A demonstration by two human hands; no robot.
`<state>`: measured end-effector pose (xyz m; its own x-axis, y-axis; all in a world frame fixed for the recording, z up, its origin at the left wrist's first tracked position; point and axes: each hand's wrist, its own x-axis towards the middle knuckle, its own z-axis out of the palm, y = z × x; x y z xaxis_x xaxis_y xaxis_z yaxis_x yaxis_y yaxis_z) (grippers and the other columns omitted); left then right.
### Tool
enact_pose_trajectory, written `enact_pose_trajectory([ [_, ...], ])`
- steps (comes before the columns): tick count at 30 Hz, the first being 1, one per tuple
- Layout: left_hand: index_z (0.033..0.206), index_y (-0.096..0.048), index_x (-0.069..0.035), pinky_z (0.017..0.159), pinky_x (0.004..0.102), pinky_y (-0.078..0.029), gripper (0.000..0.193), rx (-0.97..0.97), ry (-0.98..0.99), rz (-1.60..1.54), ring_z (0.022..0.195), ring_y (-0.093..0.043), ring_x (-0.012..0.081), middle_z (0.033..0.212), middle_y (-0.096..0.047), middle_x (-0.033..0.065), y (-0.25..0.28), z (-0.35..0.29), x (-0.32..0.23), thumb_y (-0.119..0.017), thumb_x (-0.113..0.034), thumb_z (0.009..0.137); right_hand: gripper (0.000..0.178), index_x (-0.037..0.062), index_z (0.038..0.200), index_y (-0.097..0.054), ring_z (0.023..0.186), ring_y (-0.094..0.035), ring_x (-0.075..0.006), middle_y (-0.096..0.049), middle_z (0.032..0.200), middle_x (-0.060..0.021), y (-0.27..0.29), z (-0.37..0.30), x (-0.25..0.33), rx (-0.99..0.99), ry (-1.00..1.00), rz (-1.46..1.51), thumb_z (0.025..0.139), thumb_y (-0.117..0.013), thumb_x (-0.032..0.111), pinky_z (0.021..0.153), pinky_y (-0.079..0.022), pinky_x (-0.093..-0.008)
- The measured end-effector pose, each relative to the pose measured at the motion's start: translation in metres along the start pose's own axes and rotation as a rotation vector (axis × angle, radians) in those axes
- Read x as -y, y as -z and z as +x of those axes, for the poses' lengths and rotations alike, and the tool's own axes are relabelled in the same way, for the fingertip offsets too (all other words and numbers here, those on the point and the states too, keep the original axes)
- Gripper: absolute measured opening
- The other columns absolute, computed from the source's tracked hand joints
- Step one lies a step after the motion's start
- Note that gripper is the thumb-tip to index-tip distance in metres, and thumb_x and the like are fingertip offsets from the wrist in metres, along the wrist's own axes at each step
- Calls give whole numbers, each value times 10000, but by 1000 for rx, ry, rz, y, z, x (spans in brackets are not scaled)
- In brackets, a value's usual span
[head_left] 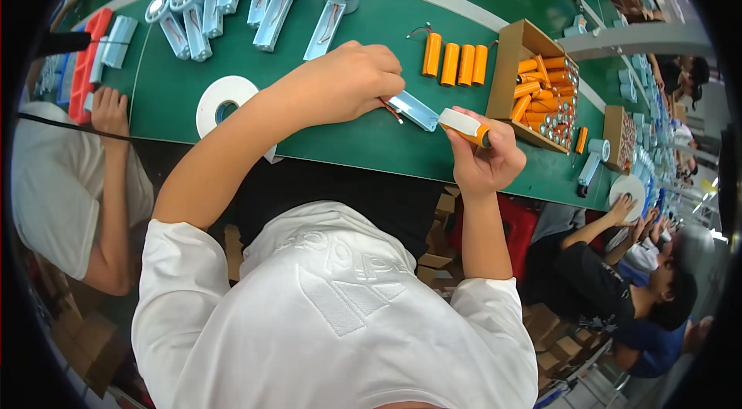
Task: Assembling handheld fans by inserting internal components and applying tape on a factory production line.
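Left hand [359, 86] has its grip closed at one end of a light-blue handle [417, 111], held over the green surface [348, 145] with thin wires [393, 110] loose alongside; whether the handle touches the surface cannot be told. Right hand [488, 158] has its grip pinched around a white-stripped orange battery [467, 128], just beside the handle's other end. Beyond, four orange batteries [466, 65] line up left of a battery-filled cardboard box [506, 73].
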<state>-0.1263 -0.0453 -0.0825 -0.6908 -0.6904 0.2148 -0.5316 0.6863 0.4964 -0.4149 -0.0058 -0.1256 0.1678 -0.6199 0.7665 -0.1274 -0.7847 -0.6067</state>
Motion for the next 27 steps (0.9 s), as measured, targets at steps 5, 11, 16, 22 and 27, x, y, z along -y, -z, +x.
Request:
enact_pose_trajectory([
  [5, 883, -677, -79, 990, 371, -486, 92, 22, 32, 98, 1124, -647, 217, 1087, -691, 46, 0, 6, -6, -764, -89, 908, 607, 125, 1263, -562, 972, -789, -330, -715, 1270, -182, 3, 2, -15, 171, 67, -92, 810, -882, -122, 831, -675, -375],
  [11, 888, -693, -80, 995, 376, -484, 77, 42, 36, 94, 1080, -635, 216, 1056, -673, 33, -1, 5, -2, -768, -86, 903, 562, 162, 1275, -645, 907, -761, -257, -730, 1196, -126, 0, 15, -2, 380, 26, -287, 820, -873, -76, 763, -631, -330],
  [16, 901, -713, -83, 977, 378, -503, 67, -103, -14, 9, 1052, -625, 228, 1059, -658, 30, -12, -5, 5, -774, -58, 891, 442, 173, 1237, -698, 810, -701, -196, -710, 1070, -53, -16, 53, 28, 632, -30, -621, 847, -867, 49, 647, -567, -285],
  [22, 928, -739, -92, 936, 363, -533, 93, -197, -5, -92, 1058, -614, 245, 1107, -651, 27, -16, -10, 7, -780, -25, 878, 396, 149, 1261, -717, 839, -624, -218, -631, 1064, -27, -38, 75, 45, 951, 3, -952, 884, -838, 163, 655, -535, -312],
  [27, 942, -751, -99, 904, 348, -544, 111, -168, 14, -102, 1073, -604, 255, 1134, -651, 22, -12, -11, 9, -782, -27, 863, 450, 141, 1302, -709, 945, -605, -245, -604, 1088, -30, -43, 79, 39, 1066, 75, -983, 874, -842, 181, 737, -541, -318],
])
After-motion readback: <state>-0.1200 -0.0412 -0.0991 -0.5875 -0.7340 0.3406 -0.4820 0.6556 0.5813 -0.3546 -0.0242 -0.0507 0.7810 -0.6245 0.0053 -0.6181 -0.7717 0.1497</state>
